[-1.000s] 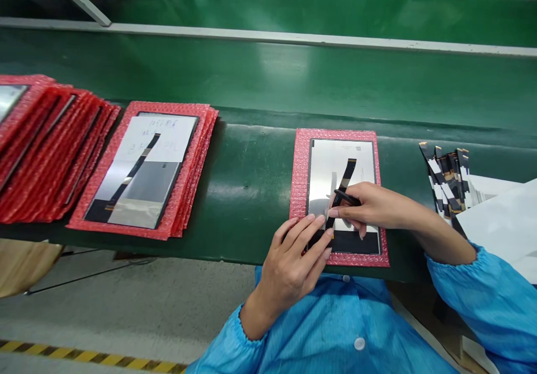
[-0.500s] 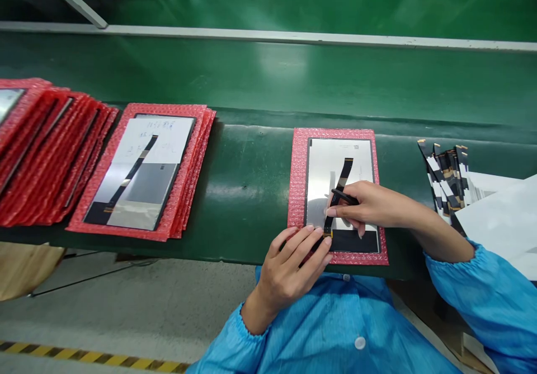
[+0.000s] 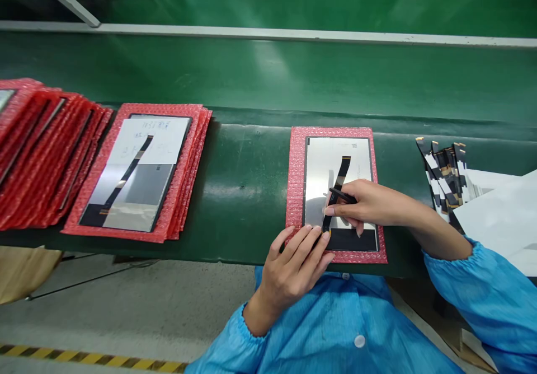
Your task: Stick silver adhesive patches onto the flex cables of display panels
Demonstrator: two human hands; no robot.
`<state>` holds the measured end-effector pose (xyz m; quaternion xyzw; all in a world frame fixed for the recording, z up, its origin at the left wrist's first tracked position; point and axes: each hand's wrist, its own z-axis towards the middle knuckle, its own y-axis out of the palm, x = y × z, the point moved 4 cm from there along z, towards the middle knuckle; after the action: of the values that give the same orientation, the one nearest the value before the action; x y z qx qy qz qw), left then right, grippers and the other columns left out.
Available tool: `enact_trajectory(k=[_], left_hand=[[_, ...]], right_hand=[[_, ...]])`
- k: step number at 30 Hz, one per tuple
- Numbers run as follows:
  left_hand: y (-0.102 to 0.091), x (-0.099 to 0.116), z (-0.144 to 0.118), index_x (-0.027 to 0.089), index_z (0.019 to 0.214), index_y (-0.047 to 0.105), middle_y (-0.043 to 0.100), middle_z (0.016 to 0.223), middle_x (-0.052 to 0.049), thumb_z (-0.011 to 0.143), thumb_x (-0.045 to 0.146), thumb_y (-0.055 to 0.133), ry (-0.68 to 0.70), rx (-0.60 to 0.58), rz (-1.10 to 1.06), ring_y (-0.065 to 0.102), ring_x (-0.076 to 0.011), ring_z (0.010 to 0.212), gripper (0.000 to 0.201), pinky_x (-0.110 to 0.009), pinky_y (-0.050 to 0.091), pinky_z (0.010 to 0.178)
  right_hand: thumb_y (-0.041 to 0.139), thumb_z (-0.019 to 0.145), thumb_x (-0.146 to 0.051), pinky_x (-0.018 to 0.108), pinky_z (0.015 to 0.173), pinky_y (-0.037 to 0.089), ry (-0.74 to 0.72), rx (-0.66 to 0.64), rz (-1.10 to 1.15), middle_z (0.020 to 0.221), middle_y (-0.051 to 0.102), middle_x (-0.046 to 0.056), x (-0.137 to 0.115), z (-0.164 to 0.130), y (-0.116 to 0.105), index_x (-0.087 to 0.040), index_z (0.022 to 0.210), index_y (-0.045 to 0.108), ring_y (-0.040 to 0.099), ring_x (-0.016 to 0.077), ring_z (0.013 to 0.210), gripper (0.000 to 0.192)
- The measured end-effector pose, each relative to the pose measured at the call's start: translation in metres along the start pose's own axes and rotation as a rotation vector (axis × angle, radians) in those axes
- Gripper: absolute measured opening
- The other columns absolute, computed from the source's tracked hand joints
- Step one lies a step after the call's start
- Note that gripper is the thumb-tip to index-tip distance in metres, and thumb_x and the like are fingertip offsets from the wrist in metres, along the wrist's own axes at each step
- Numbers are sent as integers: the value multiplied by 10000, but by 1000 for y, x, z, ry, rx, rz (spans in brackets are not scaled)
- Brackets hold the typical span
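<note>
A silver display panel (image 3: pixel 327 164) lies on a red bubble-wrap sheet (image 3: pixel 296 161) at the near edge of the green bench. A black flex cable (image 3: pixel 340 173) runs up the panel's back. My right hand (image 3: pixel 369 203) rests on the panel and grips a thin black tool (image 3: pixel 340 195) laid across the cable. My left hand (image 3: pixel 296 265) sits at the panel's near left corner, its fingertips pressing on the lower end of the cable by the black bottom strip (image 3: pixel 356 241).
A stack of red bubble-wrap sheets topped by a panel with a cable (image 3: pixel 136 169) lies to the left, and more fanned red sheets (image 3: pixel 37 144) beyond it. Loose flex cables (image 3: pixel 444 172) and white paper (image 3: pixel 499 217) lie at the right. A green conveyor (image 3: pixel 268 77) runs behind.
My left hand has slid slightly toward me and right along the panel's near edge. My right hand keeps its place on the cable with the tool.
</note>
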<state>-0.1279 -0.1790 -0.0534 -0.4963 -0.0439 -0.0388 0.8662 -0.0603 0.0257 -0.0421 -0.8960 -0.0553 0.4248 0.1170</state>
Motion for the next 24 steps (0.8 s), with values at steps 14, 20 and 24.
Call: enact_trajectory(k=[14, 20, 24], left_hand=[[0, 0, -2, 250, 1325, 577, 694, 1267, 1, 966, 382, 567, -103, -26, -143, 649, -179, 1173, 383, -426, 436, 1076], [4, 1, -6, 335, 1373, 518, 691, 1270, 13, 978, 432, 513, -81, -24, -40, 655, -187, 1190, 407, -442, 541, 1007], [8, -1, -9, 414, 1389, 472, 691, 1262, 32, 967, 452, 483, -112, -6, -34, 672, -211, 1173, 425, -488, 593, 951]], right_hand=[[585, 894, -541, 179, 454, 493, -105, -22, -155, 551, 676, -72, -3, 0, 2, -214, 716, 599, 649, 93, 384, 373], [597, 910, -517, 170, 442, 471, -125, 12, -162, 563, 642, -89, -13, -8, -2, -191, 747, 584, 587, 63, 355, 365], [587, 929, -527, 165, 474, 364, -197, 274, -326, 622, 662, -60, -26, -35, -14, -186, 811, 642, 598, 82, 506, 365]])
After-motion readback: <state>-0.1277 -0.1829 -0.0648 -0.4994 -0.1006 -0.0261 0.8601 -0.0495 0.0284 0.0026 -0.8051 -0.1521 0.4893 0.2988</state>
